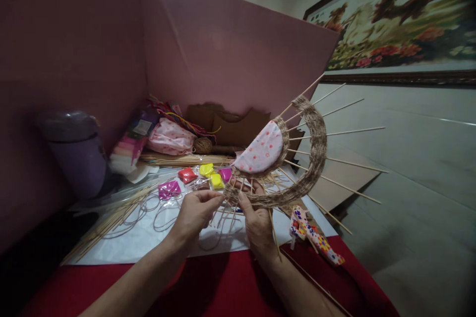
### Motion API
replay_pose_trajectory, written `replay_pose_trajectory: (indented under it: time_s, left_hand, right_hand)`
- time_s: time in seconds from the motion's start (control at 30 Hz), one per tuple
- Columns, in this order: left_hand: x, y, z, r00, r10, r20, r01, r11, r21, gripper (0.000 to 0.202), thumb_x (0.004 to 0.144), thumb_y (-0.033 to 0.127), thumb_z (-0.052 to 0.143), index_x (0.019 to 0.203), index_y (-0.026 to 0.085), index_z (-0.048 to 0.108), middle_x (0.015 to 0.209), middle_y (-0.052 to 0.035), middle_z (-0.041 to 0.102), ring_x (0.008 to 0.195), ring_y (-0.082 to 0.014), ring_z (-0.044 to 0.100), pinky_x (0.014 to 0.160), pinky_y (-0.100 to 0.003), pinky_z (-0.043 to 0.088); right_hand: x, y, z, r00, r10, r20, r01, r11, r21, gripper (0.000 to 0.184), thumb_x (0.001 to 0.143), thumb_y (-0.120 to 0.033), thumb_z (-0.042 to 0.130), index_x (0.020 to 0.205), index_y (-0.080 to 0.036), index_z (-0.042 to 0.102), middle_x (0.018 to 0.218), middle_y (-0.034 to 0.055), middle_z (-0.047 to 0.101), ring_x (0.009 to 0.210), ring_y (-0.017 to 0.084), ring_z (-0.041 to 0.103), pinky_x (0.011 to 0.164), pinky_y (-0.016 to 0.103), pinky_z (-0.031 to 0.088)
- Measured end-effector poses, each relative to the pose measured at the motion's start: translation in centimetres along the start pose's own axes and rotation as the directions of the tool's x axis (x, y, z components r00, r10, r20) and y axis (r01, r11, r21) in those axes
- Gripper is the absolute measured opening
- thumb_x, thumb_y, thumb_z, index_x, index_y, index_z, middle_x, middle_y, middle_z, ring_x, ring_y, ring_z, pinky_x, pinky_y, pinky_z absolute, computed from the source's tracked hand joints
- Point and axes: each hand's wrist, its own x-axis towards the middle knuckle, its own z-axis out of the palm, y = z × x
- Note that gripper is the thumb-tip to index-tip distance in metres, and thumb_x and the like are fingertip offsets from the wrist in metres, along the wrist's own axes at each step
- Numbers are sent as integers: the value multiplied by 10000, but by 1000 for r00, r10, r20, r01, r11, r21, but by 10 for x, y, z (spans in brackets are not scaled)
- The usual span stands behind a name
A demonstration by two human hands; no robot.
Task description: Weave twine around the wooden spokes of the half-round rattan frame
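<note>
A half-round woven piece (pixel 318 143) is held up over the table, with thin sticks fanning out through its band of brown twine. At its centre sits a half-disc of pink floral fabric (pixel 260 148) edged in the same twine. My right hand (pixel 256 218) grips the lower band, thumb in front and fingers behind. At the band's left end, my left hand (pixel 199 210) pinches with thumb and forefinger; the strand there seems to be twine, though it is small and partly hidden. Loose twine (pixel 219 235) hangs below the hands.
A patterned glue gun (pixel 316 237) lies at the right on red cloth (pixel 208 287). Bundled sticks (pixel 115 220) and coloured packets (pixel 188 175) lie on white paper. Behind are a twine ball (pixel 203 146) and cardboard (pixel 238 131); a purple bin (pixel 76 153) stands left.
</note>
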Motion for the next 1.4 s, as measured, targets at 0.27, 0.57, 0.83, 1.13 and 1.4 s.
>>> replay_pose_trajectory:
  time_s: [0.27, 0.57, 0.83, 1.13, 1.4]
  left_hand:
    - [-5, -4, 7, 977, 211, -38, -206, 973, 105, 257, 610, 355, 702, 681, 108, 697, 513, 7, 588, 446, -68, 426, 423, -189, 309]
    - [-14, -27, 11, 874, 476, 94, -464, 763, 450, 272, 811, 244, 498, 957, 170, 715, 918, -63, 732, 826, -182, 663, 747, -258, 495]
    - [-23, -26, 10, 879, 405, 250, -431, 454, 780, 439, 855, 161, 387, 1239, 268, 572, 837, -58, 731, 775, -192, 676, 727, -266, 484]
    - [-31, -23, 15, 946, 224, 236, -272, 149, 951, 519, 883, 170, 356, 1385, 297, 375, 768, -79, 726, 703, -237, 688, 593, -288, 447]
    - [-32, -18, 17, 948, 122, 295, -292, -36, 956, 638, 827, 66, 322, 1437, 239, 258, 753, -99, 716, 695, -238, 680, 599, -302, 450]
  right_hand:
    - [-2, 8, 0, 994, 22, -110, -21, 1000, 8, 445, 812, -264, 596, 1239, -217, 475, 1066, 42, 687, 1013, 191, 626, 939, 354, 457]
    - [-2, 16, -1, 977, 66, -201, -63, 998, 23, 451, 796, -286, 617, 1223, -217, 491, 1118, 42, 662, 1034, 178, 607, 943, 329, 443]
    - [9, 2, 3, 949, 207, -237, -124, 938, 324, 434, 699, -254, 667, 1116, -180, 574, 1065, 59, 674, 935, 221, 637, 753, 346, 532]
    - [9, 0, 6, 945, 245, -219, -144, 907, 396, 447, 668, -191, 685, 1101, -206, 572, 970, 19, 695, 855, 195, 650, 730, 320, 537]
    - [11, 3, 2, 936, 269, -226, -166, 906, 390, 492, 669, -187, 692, 1140, -205, 548, 963, 25, 695, 826, 189, 655, 678, 309, 545]
